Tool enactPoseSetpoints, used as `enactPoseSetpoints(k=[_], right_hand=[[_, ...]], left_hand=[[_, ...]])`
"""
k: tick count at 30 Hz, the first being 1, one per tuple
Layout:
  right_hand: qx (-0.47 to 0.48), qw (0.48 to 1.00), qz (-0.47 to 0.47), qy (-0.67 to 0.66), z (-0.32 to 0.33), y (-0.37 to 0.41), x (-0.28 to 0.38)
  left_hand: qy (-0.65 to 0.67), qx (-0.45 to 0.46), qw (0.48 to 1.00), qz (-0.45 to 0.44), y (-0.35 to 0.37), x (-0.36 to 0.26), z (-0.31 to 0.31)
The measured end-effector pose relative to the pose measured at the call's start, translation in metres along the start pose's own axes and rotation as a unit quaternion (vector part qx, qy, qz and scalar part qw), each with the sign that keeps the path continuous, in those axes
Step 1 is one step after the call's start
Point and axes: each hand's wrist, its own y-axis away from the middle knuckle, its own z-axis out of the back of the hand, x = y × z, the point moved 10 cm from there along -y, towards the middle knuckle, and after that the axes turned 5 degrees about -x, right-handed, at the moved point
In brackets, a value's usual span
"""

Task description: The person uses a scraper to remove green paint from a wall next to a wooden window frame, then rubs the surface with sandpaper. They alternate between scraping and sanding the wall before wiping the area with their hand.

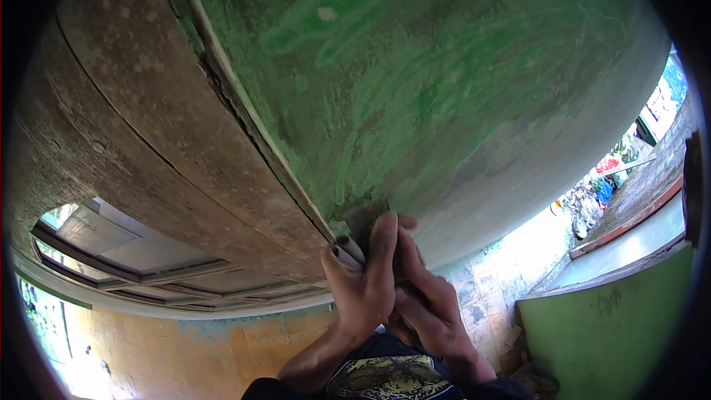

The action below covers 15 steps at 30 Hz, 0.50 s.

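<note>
Nearest: patterned shirt front (389, 378), at bottom of view. Left hand (359, 289) clamped on a flat dark tool (364, 216), with a pale rolled sheet (348, 255) tucked in the same grip. Right hand (437, 318) curled in close beside it – handle hidden, so can't tell whether it grips too. Tool's wide end is at the green surface (459, 81), just right of the pale edge strip (252, 118).

To do it well: low angle, full width flat, even pressure from both hands, short strokes along the strip rather than into it. Corner would likely dig in there. The roll crowds the left grip – better set aside.

Farther out: stained brown boards (163, 141) run left of the strip; the gap along the joint looks ragged, could snag the edge. Beyond: framed panes (111, 233) lower left, orange wall (222, 344), low green wall (607, 318) right, clutter (589, 211) past it, well apart from the hands.
</note>
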Motion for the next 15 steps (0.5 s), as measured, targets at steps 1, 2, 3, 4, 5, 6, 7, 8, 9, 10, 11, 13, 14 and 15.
enactPoseSetpoints(k=[1,2,3,4,5,6,7,8,9,10,11,13,14,15], right_hand=[[-0.003,1.000,0.001,-0.001,0.000,-0.002,-0.001],[-0.003,1.000,0.008,0.001,0.001,-0.004,-0.002],[-0.010,1.000,0.020,0.018,0.003,-0.003,-0.005],[-0.020,0.999,0.023,0.032,0.005,0.001,-0.009],[-0.020,0.999,0.018,0.032,0.006,0.002,-0.009],[-0.006,0.999,0.010,0.033,0.007,0.000,-0.007],[0.007,1.000,0.002,0.029,0.005,0.000,-0.006],[0.005,1.000,-0.002,0.023,0.003,0.002,-0.010],[-0.004,1.000,-0.009,0.011,0.003,0.002,-0.014],[-0.010,1.000,-0.011,0.004,0.004,-0.001,-0.014],[-0.007,1.000,-0.009,0.006,0.002,-0.005,-0.007],[-0.006,0.999,0.040,0.021,-0.002,-0.010,0.020],[0.000,1.000,0.027,0.002,-0.002,-0.008,0.021],[0.002,0.999,0.034,0.005,-0.001,-0.006,0.016]], left_hand=[[-0.026,0.008,1.000,-0.008,-0.002,0.005,0.003],[-0.039,0.002,0.999,-0.004,0.000,0.006,0.003],[-0.036,0.006,0.999,-0.007,-0.002,0.006,0.001],[-0.020,0.008,1.000,0.014,0.002,0.007,0.000],[-0.003,0.008,0.999,0.033,0.004,0.008,-0.001],[-0.001,0.005,0.999,0.034,0.003,0.010,-0.001],[-0.006,0.006,1.000,0.020,0.001,0.011,-0.001],[-0.015,0.008,1.000,0.009,0.002,0.011,0.002],[-0.017,0.010,1.000,0.008,0.001,0.011,0.002],[-0.030,0.009,0.999,-0.010,-0.002,0.008,0.001],[-0.045,0.005,0.999,-0.024,-0.003,0.003,0.001],[-0.023,0.021,0.999,-0.008,-0.007,-0.019,-0.010],[0.004,0.041,0.999,0.004,-0.008,-0.027,-0.018],[0.006,0.043,0.999,-0.003,-0.005,-0.017,-0.014]])
